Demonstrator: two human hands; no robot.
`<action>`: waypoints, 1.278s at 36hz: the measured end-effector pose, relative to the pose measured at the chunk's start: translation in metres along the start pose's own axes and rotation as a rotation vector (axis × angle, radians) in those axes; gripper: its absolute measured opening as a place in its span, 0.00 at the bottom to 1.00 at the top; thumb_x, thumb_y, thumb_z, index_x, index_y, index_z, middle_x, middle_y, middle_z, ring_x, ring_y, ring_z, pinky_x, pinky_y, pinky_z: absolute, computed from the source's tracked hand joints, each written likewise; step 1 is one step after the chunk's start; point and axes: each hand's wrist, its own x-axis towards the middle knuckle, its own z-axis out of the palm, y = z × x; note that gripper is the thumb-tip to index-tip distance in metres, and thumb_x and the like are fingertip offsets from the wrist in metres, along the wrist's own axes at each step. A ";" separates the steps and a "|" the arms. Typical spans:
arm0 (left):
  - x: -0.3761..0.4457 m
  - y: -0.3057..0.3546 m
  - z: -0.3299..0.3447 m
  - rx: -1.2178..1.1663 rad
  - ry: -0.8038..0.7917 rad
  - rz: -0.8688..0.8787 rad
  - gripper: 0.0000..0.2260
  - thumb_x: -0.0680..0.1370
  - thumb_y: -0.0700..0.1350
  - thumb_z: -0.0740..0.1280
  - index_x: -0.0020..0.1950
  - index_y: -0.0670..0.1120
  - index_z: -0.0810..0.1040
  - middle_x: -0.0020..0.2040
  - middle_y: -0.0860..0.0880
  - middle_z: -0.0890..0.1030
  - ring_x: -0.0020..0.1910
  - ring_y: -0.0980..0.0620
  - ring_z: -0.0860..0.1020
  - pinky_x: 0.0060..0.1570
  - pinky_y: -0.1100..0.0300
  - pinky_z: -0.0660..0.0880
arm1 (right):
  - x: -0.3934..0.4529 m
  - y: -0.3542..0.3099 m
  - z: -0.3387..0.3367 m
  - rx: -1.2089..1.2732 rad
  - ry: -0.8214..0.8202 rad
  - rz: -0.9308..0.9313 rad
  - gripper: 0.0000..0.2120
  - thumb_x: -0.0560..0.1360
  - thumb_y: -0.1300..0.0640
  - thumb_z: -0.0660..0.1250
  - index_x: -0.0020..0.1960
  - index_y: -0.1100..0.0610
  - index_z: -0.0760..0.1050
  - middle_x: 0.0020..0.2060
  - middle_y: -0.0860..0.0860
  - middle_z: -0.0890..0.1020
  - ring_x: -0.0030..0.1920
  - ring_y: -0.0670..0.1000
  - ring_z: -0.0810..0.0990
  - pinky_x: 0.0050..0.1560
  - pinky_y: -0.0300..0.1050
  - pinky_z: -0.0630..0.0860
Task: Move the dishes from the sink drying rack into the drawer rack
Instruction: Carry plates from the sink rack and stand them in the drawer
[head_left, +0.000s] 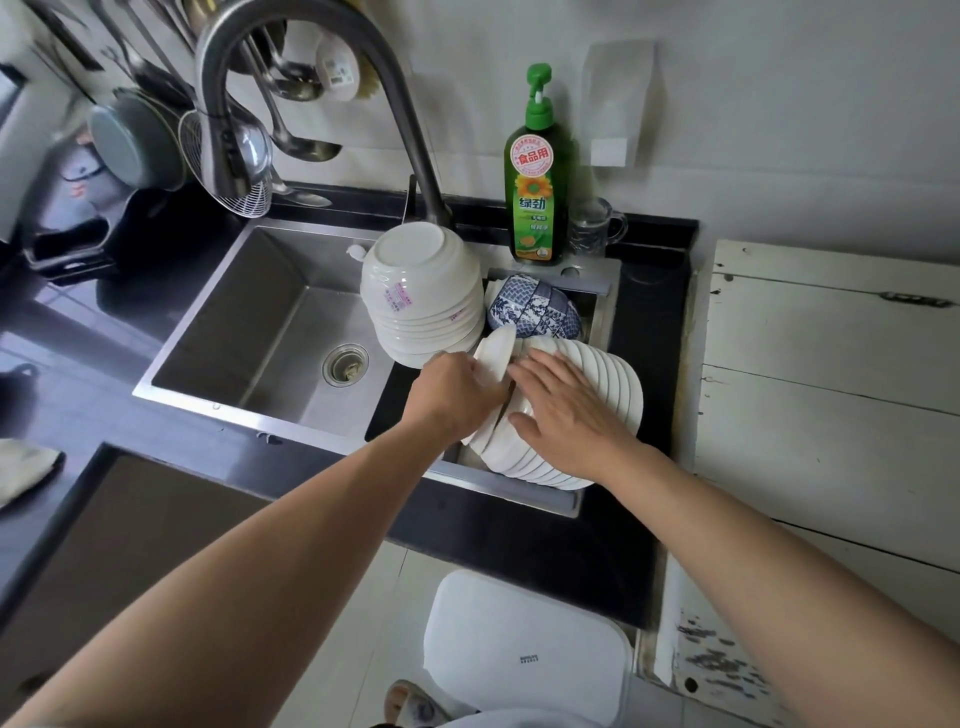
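The left hand (457, 395) is pinching a white plate (493, 353) out of the row of plates (597, 415) standing in the sink rack (519, 488); the right hand (566, 410), fingers flat, is steadying the row just beside that grip. Likely next: lifting it clear toward the drawer rack, which is out of view.

**Both bare arms extended, hands side by side**

The left forearm runs in from seven o'clock; the left hand (457, 387) has curled fingers pinching the rim of a small white ceramic plate (496, 353). The right forearm enters from four o'clock; the right hand (566, 410) lies flat, palm down, fingers straight and spread toward eleven o'clock.
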 end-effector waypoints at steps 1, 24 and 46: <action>0.000 0.003 -0.002 0.003 -0.016 0.000 0.18 0.71 0.58 0.71 0.32 0.50 0.67 0.31 0.53 0.70 0.30 0.51 0.70 0.28 0.60 0.62 | 0.001 -0.001 -0.001 -0.015 0.004 -0.009 0.26 0.82 0.47 0.59 0.77 0.57 0.64 0.76 0.51 0.65 0.80 0.52 0.54 0.79 0.47 0.41; -0.076 -0.008 -0.079 -0.254 0.226 -0.042 0.08 0.75 0.50 0.69 0.40 0.46 0.82 0.36 0.50 0.83 0.35 0.49 0.80 0.34 0.56 0.75 | 0.001 0.006 -0.011 -0.191 -0.119 -0.009 0.28 0.82 0.41 0.50 0.78 0.51 0.63 0.77 0.54 0.63 0.79 0.58 0.55 0.78 0.58 0.57; -0.196 -0.129 -0.085 -0.819 0.280 -0.472 0.04 0.78 0.47 0.72 0.47 0.52 0.87 0.43 0.50 0.87 0.48 0.43 0.85 0.51 0.41 0.83 | 0.102 -0.062 -0.023 -0.698 -0.837 -0.303 0.43 0.69 0.24 0.58 0.77 0.46 0.64 0.77 0.55 0.61 0.76 0.62 0.58 0.73 0.64 0.60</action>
